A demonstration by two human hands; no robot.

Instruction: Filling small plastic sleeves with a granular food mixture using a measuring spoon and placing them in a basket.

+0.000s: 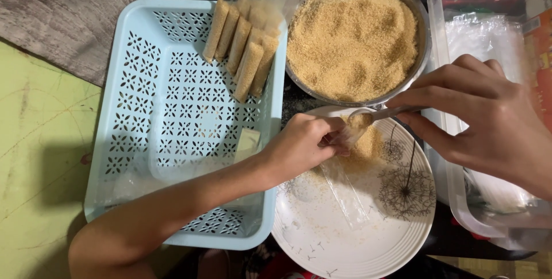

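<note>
Here, over a white plate (356, 239) with dandelion prints, the left hand (302, 144) pinches the open mouth of a narrow clear plastic sleeve (345, 190) between thumb and fingers (330, 141); the sleeve's mouth sits right at the fingertips, while its flat body trails down across the plate. The right hand (489, 121) grips the handle of a metal spoon (368, 117), fingers pressed together around it, with the bowl of the spoon, loaded with golden-brown granules, touching the sleeve's mouth just beside the left fingertips. A small heap of the same granules lies on the plate under the spoon. Just above, a steel bowl (422, 32) is filled with the granules. To the left, a pale blue perforated basket (172, 112) holds a row of filled sleeves (241, 49) leaning at its far corner. A clear plastic tub (454, 3) stands at the right.
</note>
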